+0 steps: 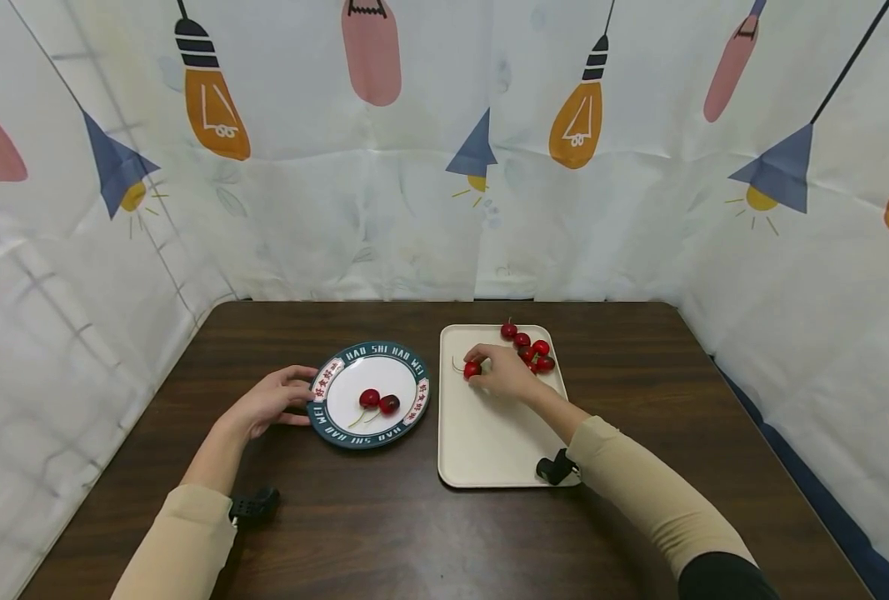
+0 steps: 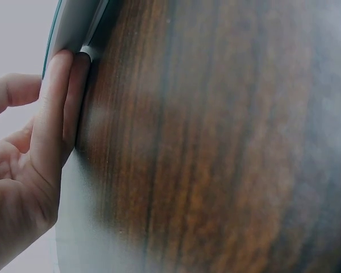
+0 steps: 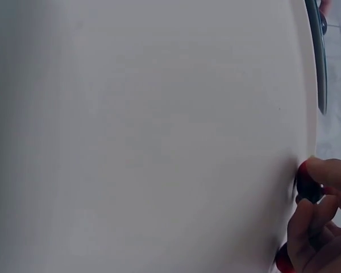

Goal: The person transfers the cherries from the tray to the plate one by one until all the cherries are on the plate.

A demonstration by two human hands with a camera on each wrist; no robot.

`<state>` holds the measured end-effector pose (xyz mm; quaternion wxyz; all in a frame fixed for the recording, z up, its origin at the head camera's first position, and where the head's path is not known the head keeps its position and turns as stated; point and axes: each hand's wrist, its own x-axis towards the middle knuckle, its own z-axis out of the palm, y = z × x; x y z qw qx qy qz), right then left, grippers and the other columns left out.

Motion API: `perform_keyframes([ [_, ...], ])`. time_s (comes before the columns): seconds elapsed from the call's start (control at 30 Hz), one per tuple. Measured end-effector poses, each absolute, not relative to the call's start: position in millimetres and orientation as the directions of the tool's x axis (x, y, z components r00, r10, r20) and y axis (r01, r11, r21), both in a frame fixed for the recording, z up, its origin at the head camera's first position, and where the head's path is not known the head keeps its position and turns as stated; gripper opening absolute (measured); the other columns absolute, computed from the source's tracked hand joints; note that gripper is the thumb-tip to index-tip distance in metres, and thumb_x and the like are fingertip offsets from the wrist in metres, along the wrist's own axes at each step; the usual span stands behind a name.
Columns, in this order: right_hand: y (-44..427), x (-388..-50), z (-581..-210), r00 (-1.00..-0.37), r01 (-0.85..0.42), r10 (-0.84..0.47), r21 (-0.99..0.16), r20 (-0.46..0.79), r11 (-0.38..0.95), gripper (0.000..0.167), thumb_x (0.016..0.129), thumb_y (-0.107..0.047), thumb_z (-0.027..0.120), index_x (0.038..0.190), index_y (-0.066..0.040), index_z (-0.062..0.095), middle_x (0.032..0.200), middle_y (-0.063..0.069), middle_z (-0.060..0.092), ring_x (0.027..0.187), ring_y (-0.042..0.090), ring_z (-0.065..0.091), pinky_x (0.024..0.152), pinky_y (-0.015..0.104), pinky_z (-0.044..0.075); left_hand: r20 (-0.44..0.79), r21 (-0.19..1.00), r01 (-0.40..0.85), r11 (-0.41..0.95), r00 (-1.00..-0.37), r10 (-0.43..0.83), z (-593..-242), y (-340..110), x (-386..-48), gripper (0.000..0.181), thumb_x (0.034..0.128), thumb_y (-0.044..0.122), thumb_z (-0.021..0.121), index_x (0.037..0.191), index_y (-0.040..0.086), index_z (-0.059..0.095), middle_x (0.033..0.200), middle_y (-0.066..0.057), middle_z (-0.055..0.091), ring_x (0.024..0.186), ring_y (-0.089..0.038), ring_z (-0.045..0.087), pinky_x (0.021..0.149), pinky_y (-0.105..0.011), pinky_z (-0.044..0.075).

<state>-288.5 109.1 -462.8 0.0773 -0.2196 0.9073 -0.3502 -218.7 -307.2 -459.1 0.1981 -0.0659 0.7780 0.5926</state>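
My left hand (image 1: 275,402) rests against the left rim of a white plate (image 1: 350,375) with a dark teal lettered border, its fingers fairly straight. In the left wrist view, the fingers (image 2: 52,114) touch the plate's edge (image 2: 74,25) close to the tabletop. Two dark red cherries (image 1: 369,399) with stems lie on the plate. Over a cream rectangular tray (image 1: 481,442), my right hand (image 1: 502,372) pinches a red cherry (image 1: 471,369) between thumb and fingertips, its stem pointing left. The right wrist view also shows this held cherry (image 3: 308,183).
Several more cherries (image 1: 545,364) are grouped at the tray's far right corner. Plate and tray stand side by side on a dark wooden table (image 1: 384,533), with a narrow gap between them. Behind the table hangs a white curtain (image 1: 414,233) printed with lamps.
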Motion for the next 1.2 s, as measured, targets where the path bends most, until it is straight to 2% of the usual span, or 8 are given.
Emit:
perform_keyframes([
  [0.3,108.5,-288.7,-460.1,-0.884,-0.35,-0.468,-0.676,0.009,0.649,0.031,0.09,-0.012,0.079,0.119,-0.011,0.069,0.111,0.005,0.07,0.098,0.021,0.06,0.085,0.036,0.053,-0.384,0.896,-0.335,0.29,-0.914,0.133,-459.4,-307.4,-218.7,0.054,0.1063,0.01,0.052,0.154,-0.002,0.03,0.133,-0.026,0.048,0.101,-0.026,0.063,0.083,-0.042,0.062],
  [0.5,103.8,-287.0,-455.9,-0.86,-0.41,-0.508,-0.663,0.051,0.626,0.031,0.089,-0.013,0.08,0.119,-0.009,0.07,0.11,0.006,0.071,0.101,0.022,0.062,0.089,0.038,0.053,-0.385,0.896,-0.335,0.291,-0.913,0.136,-460.5,-308.2,-219.1,0.055,0.1063,0.01,0.052,0.155,-0.002,0.03,0.133,-0.026,0.047,0.101,-0.026,0.063,0.083,-0.042,0.062],
  [0.73,94.9,-283.4,-450.9,-0.83,-0.464,-0.551,-0.659,0.091,0.591,0.03,0.089,-0.012,0.08,0.117,-0.009,0.07,0.109,0.006,0.072,0.098,0.025,0.063,0.078,0.032,0.051,-0.381,0.899,-0.331,0.287,-0.914,0.14,-460.6,-308.0,-219.8,0.054,0.1064,0.011,0.052,0.155,-0.002,0.03,0.136,-0.027,0.045,0.103,-0.027,0.062,0.084,-0.042,0.061],
  [0.83,89.9,-281.2,-449.4,-0.82,-0.474,-0.565,-0.664,0.093,0.578,0.03,0.089,-0.012,0.08,0.117,-0.01,0.07,0.109,0.005,0.071,0.098,0.024,0.063,0.077,0.031,0.052,-0.382,0.898,-0.332,0.288,-0.914,0.138,-460.4,-307.7,-219.8,0.054,0.1063,0.01,0.051,0.155,-0.002,0.03,0.136,-0.027,0.044,0.103,-0.028,0.062,0.084,-0.043,0.061],
  [1.2,70.0,-270.7,-442.1,-0.785,-0.504,-0.615,-0.654,0.073,0.564,0.03,0.09,-0.012,0.079,0.119,-0.012,0.07,0.112,0.004,0.069,0.102,0.019,0.061,0.087,0.033,0.054,-0.39,0.894,-0.341,0.289,-0.911,0.133,-459.3,-307.2,-219.1,0.054,0.1063,0.011,0.052,0.155,-0.001,0.03,0.133,-0.027,0.046,0.103,-0.029,0.061,0.084,-0.042,0.061],
])
